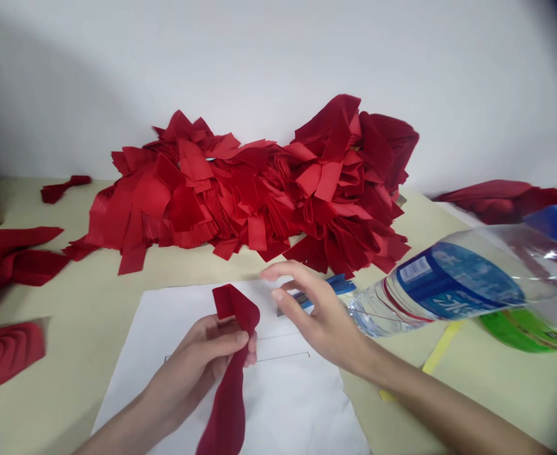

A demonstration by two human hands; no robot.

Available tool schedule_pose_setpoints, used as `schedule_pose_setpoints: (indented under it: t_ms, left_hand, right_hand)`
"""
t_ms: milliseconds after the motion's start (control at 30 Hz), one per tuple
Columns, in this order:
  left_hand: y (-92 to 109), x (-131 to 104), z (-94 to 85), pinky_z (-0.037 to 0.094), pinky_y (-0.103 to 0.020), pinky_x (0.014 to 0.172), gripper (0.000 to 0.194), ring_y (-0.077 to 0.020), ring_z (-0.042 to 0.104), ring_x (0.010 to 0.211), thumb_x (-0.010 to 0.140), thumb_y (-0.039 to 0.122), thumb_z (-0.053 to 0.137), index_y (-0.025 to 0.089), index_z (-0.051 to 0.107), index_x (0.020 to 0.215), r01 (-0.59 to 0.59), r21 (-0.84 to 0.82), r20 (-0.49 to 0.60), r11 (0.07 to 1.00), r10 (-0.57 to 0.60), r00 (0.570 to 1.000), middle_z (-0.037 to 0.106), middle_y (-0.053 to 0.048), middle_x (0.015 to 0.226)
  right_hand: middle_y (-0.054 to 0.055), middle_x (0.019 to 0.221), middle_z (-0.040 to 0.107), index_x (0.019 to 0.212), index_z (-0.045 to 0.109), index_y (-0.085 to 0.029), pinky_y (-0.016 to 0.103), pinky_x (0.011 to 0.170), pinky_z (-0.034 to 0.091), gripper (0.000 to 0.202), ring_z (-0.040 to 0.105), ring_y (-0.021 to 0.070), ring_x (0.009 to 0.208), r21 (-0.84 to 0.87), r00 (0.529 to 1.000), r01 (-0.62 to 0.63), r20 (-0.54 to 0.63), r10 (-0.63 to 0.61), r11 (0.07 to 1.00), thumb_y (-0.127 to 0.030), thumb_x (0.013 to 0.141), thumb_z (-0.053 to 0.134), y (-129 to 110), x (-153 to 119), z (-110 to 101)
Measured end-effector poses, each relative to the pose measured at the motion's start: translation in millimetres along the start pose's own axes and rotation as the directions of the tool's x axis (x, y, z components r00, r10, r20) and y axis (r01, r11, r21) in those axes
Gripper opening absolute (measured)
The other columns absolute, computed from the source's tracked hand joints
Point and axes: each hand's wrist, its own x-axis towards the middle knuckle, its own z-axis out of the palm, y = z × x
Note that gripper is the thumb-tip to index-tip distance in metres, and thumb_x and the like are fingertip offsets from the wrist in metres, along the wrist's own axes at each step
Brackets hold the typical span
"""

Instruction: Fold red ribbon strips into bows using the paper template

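Ribbon of dark red fabric (228, 404) is in the left hand (207, 351), over the near part of a white sheet (302, 404) on the pale desk (70, 297). The left fingers pinch it, the thumb laid flat across its front. Above the thumb the fabric folds over on itself, its short end turned to the left; below, the long part trails past the hand to the near edge of the view.

The right hand (321, 316) is just to the right, over the right side of the sheet. Its fingers are released and hold nothing, the thumb and forefinger curved apart and pointing left. Just beyond it is a blue object (342, 284), too covered to identify. Thin dark lines mark the sheet between the hands.

Right of that hand is a clear bottle (458, 278) with a blue label and a blue cap (556, 224); a green label (520, 328) shows nearer, partly behind it. A yellow strip (442, 347) lies near the right forearm. Across the far side a large heap of red strips (245, 196) spreads before the wall. More red fabric (491, 199) lies far right, and a folded red stack (8, 351) near left.
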Motion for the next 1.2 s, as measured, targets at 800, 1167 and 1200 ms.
schedule_pose_setpoints:
  t_ms: [800, 1167, 1200]
  left_hand:
    - [27, 0, -34.8, 0.048, -0.037, 0.084, 0.036, -0.0237, 0.064, 0.095, 0.077, 0.025, 0.064, 0.022, 0.058, 0.112, 0.078, 0.428, 0.282, 0.9, -0.215, 0.935, 0.068, -0.009, 0.104]
    - [36, -1, -44.2, 0.052, -0.026, 0.059, 0.022, -0.0202, 0.068, 0.07, 0.076, 0.033, 0.063, 0.018, 0.068, 0.091, 0.126, 0.515, 0.294, 0.848, -0.313, 0.903, 0.072, -0.008, 0.089]
    - [36, -1, -45.2, 0.051, -0.026, 0.057, 0.022, -0.0199, 0.068, 0.068, 0.076, 0.033, 0.064, 0.018, 0.068, 0.091, 0.132, 0.512, 0.291, 0.849, -0.316, 0.903, 0.072, -0.007, 0.088]
  right_hand:
    - [-0.002, 0.069, 0.056, 0.087, 0.059, -0.014, 0.017, 0.05, 0.033, 0.017, 0.044, 0.0062, 0.056, 0.07, 0.765, -0.397, 0.576, 0.288, 0.915, -0.03, 0.082, 0.054, 14, 1, -10]
    - [-0.003, 0.058, 0.055, 0.076, 0.061, -0.014, 0.016, 0.039, 0.03, 0.018, 0.043, 0.0058, 0.045, -0.062, 0.747, -0.442, 0.526, 0.406, 0.895, -0.032, 0.073, 0.063, 25, -1, -14]
    - [-0.003, 0.06, 0.056, 0.074, 0.06, -0.015, 0.017, 0.041, 0.031, 0.017, 0.045, 0.0063, 0.048, -0.085, 0.765, -0.421, 0.503, 0.403, 0.903, -0.031, 0.072, 0.064, 26, 0, -15]
